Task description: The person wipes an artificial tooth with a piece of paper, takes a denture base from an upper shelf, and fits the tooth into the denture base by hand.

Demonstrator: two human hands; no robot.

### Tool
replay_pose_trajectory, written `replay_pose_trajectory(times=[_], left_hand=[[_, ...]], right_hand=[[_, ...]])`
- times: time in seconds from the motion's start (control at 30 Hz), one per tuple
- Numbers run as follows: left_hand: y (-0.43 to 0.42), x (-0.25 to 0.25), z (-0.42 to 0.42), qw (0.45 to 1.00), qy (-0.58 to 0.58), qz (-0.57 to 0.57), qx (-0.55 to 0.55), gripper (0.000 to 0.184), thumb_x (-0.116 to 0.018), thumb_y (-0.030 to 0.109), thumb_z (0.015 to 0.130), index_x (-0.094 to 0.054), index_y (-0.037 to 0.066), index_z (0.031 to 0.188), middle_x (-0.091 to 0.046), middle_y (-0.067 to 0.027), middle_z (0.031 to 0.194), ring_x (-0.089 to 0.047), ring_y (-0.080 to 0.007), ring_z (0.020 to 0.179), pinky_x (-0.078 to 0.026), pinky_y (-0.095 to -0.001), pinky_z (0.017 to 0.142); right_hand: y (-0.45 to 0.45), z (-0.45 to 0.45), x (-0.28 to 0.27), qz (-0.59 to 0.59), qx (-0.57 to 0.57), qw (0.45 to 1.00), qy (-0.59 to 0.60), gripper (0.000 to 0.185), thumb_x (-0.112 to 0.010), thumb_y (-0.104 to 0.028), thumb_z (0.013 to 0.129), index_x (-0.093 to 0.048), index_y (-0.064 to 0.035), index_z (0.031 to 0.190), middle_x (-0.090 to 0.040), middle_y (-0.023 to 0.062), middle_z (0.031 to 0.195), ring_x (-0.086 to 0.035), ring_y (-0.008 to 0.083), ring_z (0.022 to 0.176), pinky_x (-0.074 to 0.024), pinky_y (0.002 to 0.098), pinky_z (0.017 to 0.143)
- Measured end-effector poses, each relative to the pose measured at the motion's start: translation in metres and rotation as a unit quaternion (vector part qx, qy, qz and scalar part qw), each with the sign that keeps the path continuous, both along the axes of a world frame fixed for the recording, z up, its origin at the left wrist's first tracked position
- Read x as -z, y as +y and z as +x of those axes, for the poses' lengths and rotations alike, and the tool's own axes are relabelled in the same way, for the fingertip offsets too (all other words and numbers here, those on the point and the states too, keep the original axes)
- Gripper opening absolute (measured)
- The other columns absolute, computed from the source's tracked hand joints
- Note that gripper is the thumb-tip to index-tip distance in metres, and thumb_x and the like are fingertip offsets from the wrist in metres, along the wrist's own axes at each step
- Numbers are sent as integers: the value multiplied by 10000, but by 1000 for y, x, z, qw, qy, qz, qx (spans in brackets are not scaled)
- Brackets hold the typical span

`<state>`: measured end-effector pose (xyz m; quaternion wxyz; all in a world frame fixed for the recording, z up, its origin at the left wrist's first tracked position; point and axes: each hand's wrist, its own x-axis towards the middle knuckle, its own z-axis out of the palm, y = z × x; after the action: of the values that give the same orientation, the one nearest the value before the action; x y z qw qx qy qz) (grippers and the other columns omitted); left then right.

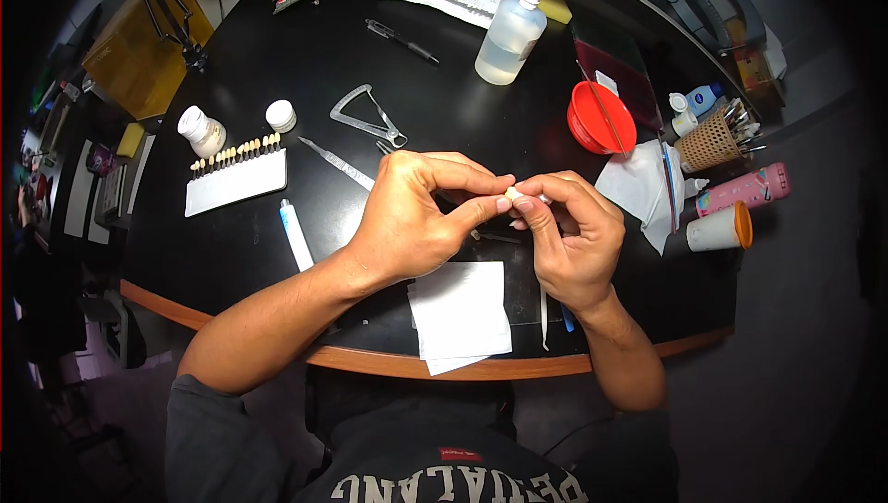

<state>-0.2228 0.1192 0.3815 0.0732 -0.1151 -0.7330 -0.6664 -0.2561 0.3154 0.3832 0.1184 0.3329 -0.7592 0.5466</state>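
Observation:
Over the table's front half my left hand [416, 209] is closed, its thumb and fingertips pinching a small tooth-coloured piece [512, 194]. From the other side my right hand [578, 239] also grips this piece between thumb and fingers. Fingertips cover most of it, so its exact shape is hidden. Below the hands lies a stack of white paper sheets [462, 310]. A thin white-tipped tool [545, 322] sits by my right wrist. Near my left hand are a metal caliper [344, 114] and a pointed metal instrument [333, 161], partly covered by that hand.
On the left are a tooth shade guide [239, 183], a white jar [201, 131], a small lidded pot [280, 115] and a tube [295, 233]. Farther back stand a liquid bottle [511, 38] and a pen [401, 41]. To the right are a red bowl [592, 119], tissue [638, 188] and a brush basket [717, 139].

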Motion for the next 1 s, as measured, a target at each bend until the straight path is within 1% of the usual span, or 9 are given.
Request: replay_pose_trajectory(times=[0.17, 0.23, 0.33, 0.43, 0.53, 0.67, 0.77, 0.83, 1.0], left_hand=[[1, 3, -1, 999, 35, -5, -6, 181, -807, 10, 876, -802, -11, 1056, -782, -149, 950, -745, -175, 876, -585, -295, 817], [1, 1, -1, 999, 31, -9, -7, 181, -806, 11, 878, -803, -7, 1057, -783, -146, 949, -742, -170, 869, -584, -292, 808], [0, 0, -1, 999, 31, -12, -5, 177, -802, 15, 882, -803, -5, 1059, -783, -141, 948, -737, -160, 861, -580, -284, 792], [-1, -1, -2, 1000, 22, -18, -2, 179, -808, 27, 882, -803, -7, 1057, -782, -137, 945, -733, -150, 852, -575, -276, 777], [-2, -1, -2, 999, 33, -34, -6, 189, -822, 40, 872, -802, -12, 1052, -780, -134, 936, -732, -145, 841, -574, -272, 761], [-1, 1, -3, 998, 51, -39, -15, 204, -835, 38, 853, -802, -15, 1047, -778, -129, 922, -738, -150, 813, -575, -267, 730], [-1, 4, -3, 993, 100, -53, -28, 201, -829, 24, 848, -803, -12, 1044, -776, -127, 913, -744, -157, 797, -577, -267, 710], [-1, 4, -3, 992, 118, -44, -32, 191, -822, 20, 851, -805, -10, 1039, -776, -127, 910, -747, -161, 792, -578, -267, 705], [-2, 4, -4, 989, 137, -43, -36, 171, -794, 21, 873, -805, -2, 1043, -773, -122, 905, -746, -161, 788, -576, -266, 695]], right_hand=[[1, -1, -1, -3, -15, 999, -31, 39, -718, 14, 953, -716, 39, 984, -694, 91, 894, -684, 112, 718, -553, 227, 616], [1, -1, -2, -6, -22, 999, -48, 44, -714, 8, 960, -711, 40, 989, -691, 90, 907, -684, 107, 725, -555, 219, 616], [3, -2, 0, -31, -48, 995, -85, 51, -704, -10, 979, -697, 32, 1006, -697, 79, 941, -682, 94, 766, -560, 211, 634], [3, -2, 1, -82, -77, 978, -175, 61, -694, -28, 996, -681, 22, 1027, -699, 66, 966, -680, 85, 811, -562, 206, 653], [0, -1, 1, -123, -86, 966, -213, 69, -696, -32, 998, -670, 18, 1038, -704, 67, 971, -678, 84, 830, -560, 202, 667], [4, -4, 5, -123, -92, 968, -199, 75, -700, -15, 990, -671, 32, 1041, -716, 96, 970, -700, 104, 856, -589, 213, 681], [5, -3, 5, -115, -86, 971, -193, 78, -703, 3, 979, -682, 44, 1041, -722, 116, 978, -716, 124, 883, -620, 232, 707], [5, -3, 4, -121, -91, 970, -188, 84, -709, 17, 969, -692, 55, 1042, -724, 129, 990, -724, 139, 897, -642, 249, 732], [4, -2, 0, -118, -101, 970, -188, 97, -712, 55, 947, -705, 74, 1042, -724, 153, 1008, -736, 167, 915, -655, 266, 775]])
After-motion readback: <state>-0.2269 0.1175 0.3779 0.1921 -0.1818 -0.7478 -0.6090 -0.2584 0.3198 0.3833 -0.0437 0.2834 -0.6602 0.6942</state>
